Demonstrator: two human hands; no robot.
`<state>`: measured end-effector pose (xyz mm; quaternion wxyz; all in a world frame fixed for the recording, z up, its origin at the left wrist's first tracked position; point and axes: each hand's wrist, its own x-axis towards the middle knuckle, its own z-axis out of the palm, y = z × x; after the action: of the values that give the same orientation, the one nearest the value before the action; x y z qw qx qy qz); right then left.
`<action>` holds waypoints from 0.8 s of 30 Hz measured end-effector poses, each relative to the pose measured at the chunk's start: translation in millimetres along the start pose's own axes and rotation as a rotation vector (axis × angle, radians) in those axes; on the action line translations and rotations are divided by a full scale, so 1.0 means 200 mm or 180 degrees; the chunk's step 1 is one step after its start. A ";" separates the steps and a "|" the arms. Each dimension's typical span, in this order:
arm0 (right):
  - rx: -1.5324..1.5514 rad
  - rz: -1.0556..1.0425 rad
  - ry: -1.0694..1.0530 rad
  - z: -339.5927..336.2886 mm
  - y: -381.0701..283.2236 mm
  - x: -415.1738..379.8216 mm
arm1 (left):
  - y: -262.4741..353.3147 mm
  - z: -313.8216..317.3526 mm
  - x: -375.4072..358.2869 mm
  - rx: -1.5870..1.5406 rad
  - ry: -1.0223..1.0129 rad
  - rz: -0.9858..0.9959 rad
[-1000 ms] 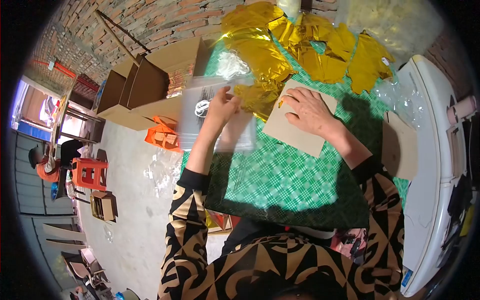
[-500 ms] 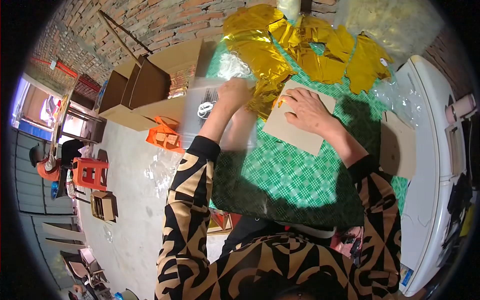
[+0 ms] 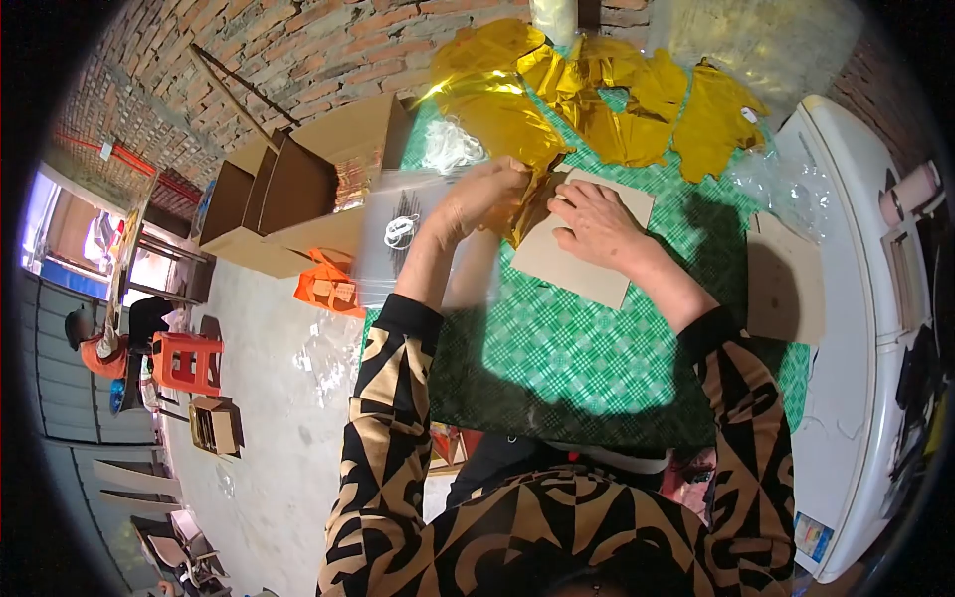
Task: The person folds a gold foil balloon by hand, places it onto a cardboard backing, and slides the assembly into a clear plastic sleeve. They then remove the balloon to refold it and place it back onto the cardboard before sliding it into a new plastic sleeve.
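On the green checked tablecloth [image 3: 577, 348] lies a square beige card [image 3: 587, 271]. My right hand [image 3: 599, 227] rests on its upper part, fingers bent and close together; whether they hold anything is hidden. My left hand [image 3: 482, 199] is closed at the card's left side, pinching the edge of crinkled gold foil [image 3: 497, 109]. Clear plastic bags [image 3: 373, 274] with a coil of white string [image 3: 401, 232] on them lie beneath and left of my left wrist. A bundle of white string [image 3: 450, 146] sits just above that hand.
More gold foil [image 3: 632, 124] spreads along the table's back. Brown card pieces [image 3: 781, 284] lie at the right, beside a white appliance [image 3: 856, 398]. Open cardboard boxes [image 3: 288, 189] and an orange bag [image 3: 326, 286] are at the left. A person [image 3: 99, 348] sits far left near a red stool [image 3: 187, 363].
My left hand has moved right, towards the card, and now grips the foil beside it. My right hand's fingers have drawn in. The whole view has shifted slightly.
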<state>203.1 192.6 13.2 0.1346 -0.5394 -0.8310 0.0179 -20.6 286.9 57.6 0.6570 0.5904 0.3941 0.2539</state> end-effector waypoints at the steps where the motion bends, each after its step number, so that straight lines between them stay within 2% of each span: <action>1: 0.0025 0.0021 -0.0032 0.00 0.00 0.00 | 0.01 0.01 -0.02 0.0124 -0.0032 0.0078; 6: -0.0057 0.0192 -0.0416 -0.05 -0.03 0.01 | 0.04 0.11 -0.04 0.0795 0.0029 0.0449; 7: -0.0131 0.0189 -0.0437 -0.05 -0.03 0.01 | 0.06 0.16 -0.06 0.0459 -0.0051 0.0444; 9: -0.0280 0.0183 -0.0479 -0.01 -0.01 0.01 | 0.00 0.23 -0.04 0.0612 0.0036 0.0736; 10: -0.0241 0.0103 -0.0325 0.02 0.01 0.01 | -0.02 0.26 -0.04 0.0688 0.0075 0.0885; 11: -0.0203 0.0022 -0.0174 0.04 0.02 0.00 | -0.04 0.29 -0.05 0.0691 0.0115 0.0747; 13: -0.0045 -0.0124 0.0210 0.12 0.06 -0.01 | -0.11 0.38 -0.05 0.1395 0.0755 0.1334; 16: -0.0073 -0.0106 0.0404 0.16 0.09 -0.03 | -0.16 0.51 -0.09 0.2164 0.1567 0.2197; 17: -0.0111 -0.0006 -0.0066 0.14 0.10 -0.03 | -0.18 0.53 -0.11 0.2484 0.1745 0.2381; 18: -0.0091 -0.0067 0.0011 0.13 0.10 -0.03 | -0.18 0.56 -0.13 0.2805 0.1925 0.2566; 19: -0.0073 -0.0128 0.0090 0.12 0.09 -0.04 | -0.18 0.58 -0.15 0.2892 0.1952 0.2269; 22: -0.0101 -0.0148 0.0110 0.12 0.09 -0.04 | -0.19 0.59 -0.18 0.3398 0.2345 0.2702; 24: -0.0166 -0.0076 0.0033 0.13 0.10 -0.04 | -0.18 0.58 -0.18 0.3262 0.2387 0.2497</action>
<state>216.9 196.3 -16.4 0.1250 -0.5328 -0.8369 -0.0081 48.3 184.7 28.9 -0.0179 0.7937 0.4211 0.4385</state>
